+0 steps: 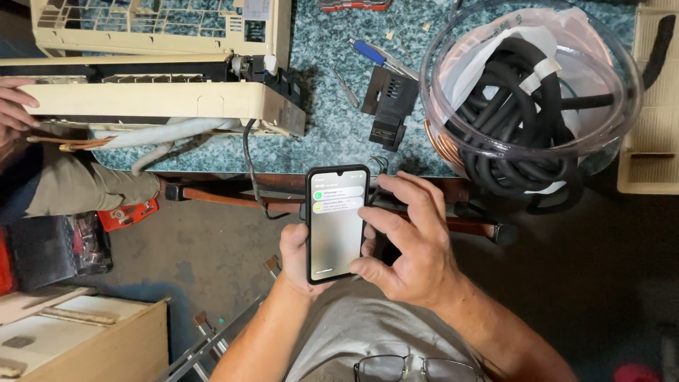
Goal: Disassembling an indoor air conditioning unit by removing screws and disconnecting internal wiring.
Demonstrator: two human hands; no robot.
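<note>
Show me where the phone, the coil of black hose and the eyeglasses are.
phone [337,221], head view, middle of its screen.
coil of black hose [520,120], head view, on the looped tubing.
eyeglasses [385,368], head view, left lens.

Black phone [337,223]; teal-speckled table [332,127]; cream casing [155,99]; black hose [523,127].

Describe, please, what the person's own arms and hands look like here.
Both forearms are bare, with no sleeves, gloves, watch or rings visible on the left hand or the right hand. A grey shirt covers the torso, with dark-framed glasses hanging at its front.
</note>
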